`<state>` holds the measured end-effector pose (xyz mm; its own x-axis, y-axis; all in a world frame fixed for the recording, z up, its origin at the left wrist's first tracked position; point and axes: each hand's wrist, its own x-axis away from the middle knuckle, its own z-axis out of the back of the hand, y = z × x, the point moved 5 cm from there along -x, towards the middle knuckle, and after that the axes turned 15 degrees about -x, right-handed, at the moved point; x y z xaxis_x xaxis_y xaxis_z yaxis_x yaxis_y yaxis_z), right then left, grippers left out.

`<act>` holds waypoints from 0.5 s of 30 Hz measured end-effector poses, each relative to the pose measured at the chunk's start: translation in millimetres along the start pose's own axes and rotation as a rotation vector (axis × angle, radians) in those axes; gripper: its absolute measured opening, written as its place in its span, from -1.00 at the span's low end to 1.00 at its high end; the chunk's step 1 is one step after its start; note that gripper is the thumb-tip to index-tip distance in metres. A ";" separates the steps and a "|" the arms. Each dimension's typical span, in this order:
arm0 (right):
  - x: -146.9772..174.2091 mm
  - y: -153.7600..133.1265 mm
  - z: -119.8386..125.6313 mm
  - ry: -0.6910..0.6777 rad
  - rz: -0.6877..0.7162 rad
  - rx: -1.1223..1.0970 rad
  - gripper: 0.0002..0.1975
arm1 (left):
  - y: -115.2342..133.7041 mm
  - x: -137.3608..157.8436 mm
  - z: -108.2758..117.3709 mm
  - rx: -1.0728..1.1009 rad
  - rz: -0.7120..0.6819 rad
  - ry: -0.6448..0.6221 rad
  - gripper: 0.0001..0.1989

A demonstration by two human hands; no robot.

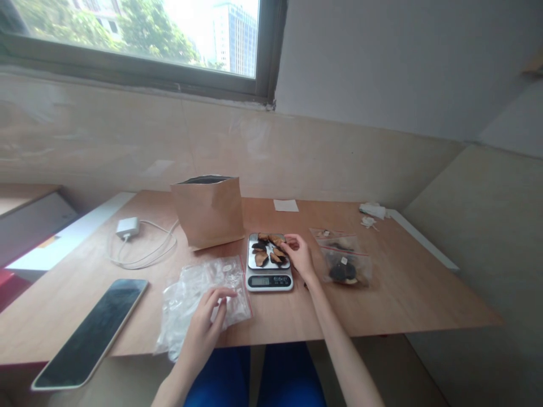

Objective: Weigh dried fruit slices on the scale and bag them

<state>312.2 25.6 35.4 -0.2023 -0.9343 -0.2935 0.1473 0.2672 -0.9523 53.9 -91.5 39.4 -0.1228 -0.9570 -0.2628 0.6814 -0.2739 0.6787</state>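
Observation:
A small white kitchen scale [269,282] stands mid-table with several dried brown, dark-edged slices [262,259] spread on its metal plate. My right hand [299,254] is over the plate's right side, fingertips pinched on a dried slice [276,241] near the back edge. The scale's display is lit, but its digits are too small to read. My left hand [211,312] hovers at or rests on a pile of clear zip bags [186,291], fingers loosely bent and apart, holding nothing I can see. Whether it touches the bags I cannot tell.
A brown paper pouch [208,213] stands open-topped behind the bags. Filled zip bags [344,265] with dark pieces lie right of the scale. A phone [91,333] overhangs the front left edge. A white charger [127,227] with cable and a paper slip [285,206] lie farther back.

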 end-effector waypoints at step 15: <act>60.6 -22.2 44.5 0.100 0.165 0.384 -0.70 | -6.3 -18.7 -4.6 -0.192 -0.016 0.069 -0.73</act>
<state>339.8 -47.5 42.4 -0.2360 -0.8538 -0.4640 0.5314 0.2863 -0.7973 55.3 -71.5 36.9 -0.0891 -0.9420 -0.3234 0.8059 -0.2590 0.5325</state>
